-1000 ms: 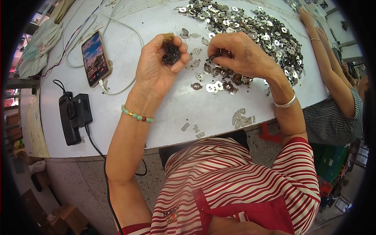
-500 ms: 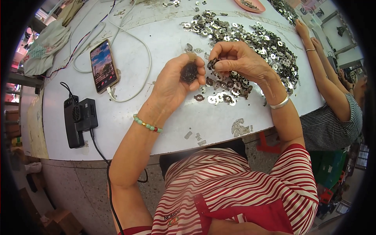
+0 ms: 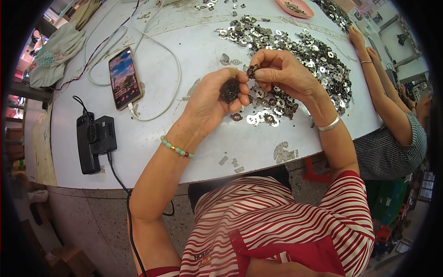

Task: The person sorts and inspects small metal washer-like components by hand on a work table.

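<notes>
My left hand [image 3: 210, 94] is closed around a dark, rounded clump of small metal parts [image 3: 230, 91], which shows between the palm and curled fingertips. Just right of it, my right hand [image 3: 287, 76] pinches a small dark metal piece [image 3: 252, 71] between thumb and fingers. The two hands nearly meet above the table. Behind and beneath the right hand spreads a pile of small flat metal parts [image 3: 323, 67], some shiny and ring-shaped, others dark. A few loose metal parts [image 3: 236, 117] lie close below the left hand.
At left lie a phone [image 3: 124, 78] with a white cable [image 3: 174, 92] and a black device [image 3: 94, 138] with a cord. A pink dish [image 3: 295, 8] holds more parts at the far side. Another person's arms [image 3: 385, 92] rest at the right edge of the white table [image 3: 138, 161].
My left hand with the clump has shifted slightly right and down. The right hand has moved slightly right, its pinch still on the small piece.
</notes>
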A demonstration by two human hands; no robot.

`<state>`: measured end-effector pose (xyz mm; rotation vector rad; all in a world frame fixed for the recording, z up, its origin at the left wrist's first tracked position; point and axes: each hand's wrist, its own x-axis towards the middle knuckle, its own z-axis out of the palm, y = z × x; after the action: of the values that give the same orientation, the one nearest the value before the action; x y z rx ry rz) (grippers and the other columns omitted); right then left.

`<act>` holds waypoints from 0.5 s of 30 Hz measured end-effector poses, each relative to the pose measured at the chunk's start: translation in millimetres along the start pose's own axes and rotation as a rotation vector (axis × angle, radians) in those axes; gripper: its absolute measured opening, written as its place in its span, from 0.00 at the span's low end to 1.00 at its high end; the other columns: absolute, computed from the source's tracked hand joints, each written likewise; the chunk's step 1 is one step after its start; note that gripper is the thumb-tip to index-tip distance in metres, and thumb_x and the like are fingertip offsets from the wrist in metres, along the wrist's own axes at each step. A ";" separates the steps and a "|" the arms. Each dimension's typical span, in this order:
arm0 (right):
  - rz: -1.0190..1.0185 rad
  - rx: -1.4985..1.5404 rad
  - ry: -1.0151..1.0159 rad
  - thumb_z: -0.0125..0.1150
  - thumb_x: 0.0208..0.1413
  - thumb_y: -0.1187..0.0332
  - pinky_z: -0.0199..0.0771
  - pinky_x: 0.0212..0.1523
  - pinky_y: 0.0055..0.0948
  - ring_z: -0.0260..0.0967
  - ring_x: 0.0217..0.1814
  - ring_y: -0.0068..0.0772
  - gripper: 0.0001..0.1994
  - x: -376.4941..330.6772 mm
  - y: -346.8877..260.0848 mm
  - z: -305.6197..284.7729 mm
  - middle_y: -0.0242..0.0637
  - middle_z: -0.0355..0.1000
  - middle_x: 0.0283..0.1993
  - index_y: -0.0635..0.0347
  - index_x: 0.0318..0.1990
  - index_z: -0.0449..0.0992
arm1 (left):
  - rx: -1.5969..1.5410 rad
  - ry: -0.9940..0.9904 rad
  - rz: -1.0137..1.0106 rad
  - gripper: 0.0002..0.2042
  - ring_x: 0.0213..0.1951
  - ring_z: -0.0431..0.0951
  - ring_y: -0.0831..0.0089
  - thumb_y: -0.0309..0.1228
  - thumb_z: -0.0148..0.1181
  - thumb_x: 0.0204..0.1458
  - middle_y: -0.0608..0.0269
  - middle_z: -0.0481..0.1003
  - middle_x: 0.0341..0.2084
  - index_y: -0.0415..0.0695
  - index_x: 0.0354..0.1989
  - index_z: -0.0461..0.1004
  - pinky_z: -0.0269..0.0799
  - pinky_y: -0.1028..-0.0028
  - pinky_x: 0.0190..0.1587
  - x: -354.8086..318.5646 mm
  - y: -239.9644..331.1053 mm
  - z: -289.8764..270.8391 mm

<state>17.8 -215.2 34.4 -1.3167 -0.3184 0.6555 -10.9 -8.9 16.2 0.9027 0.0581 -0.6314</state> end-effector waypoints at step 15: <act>-0.706 -1.142 0.243 0.61 0.42 0.79 0.73 0.29 0.25 0.72 0.28 0.31 0.08 -4.3 -0.3 37.2 0.35 0.70 0.29 0.62 0.33 0.74 | -0.101 0.065 -0.084 0.14 0.21 0.72 0.67 0.33 0.39 0.62 0.52 0.71 0.25 0.33 0.40 0.66 0.59 0.81 0.13 -0.1 -3.9 6.7</act>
<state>-6.6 -188.5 44.3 -2.1500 -0.9839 -0.3872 -14.4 -15.6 17.6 0.8262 0.1852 -0.6712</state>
